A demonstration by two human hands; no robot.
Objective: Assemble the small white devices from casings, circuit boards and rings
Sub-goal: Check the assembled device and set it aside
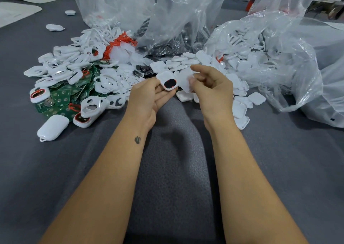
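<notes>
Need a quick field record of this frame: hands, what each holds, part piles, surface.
left hand: holds white casing with a dark, red-rimmed insert facing up
right hand: fingers pinch a flat white cover piece beside that casing
left pile: green circuit boards, white ring frames
right pile: white covers spilling from a clear plastic bag
surface: grey cloth

No text, label, brand or number is legible anywhere (white marks on the green circuit boards (61,95) are too small).
</notes>
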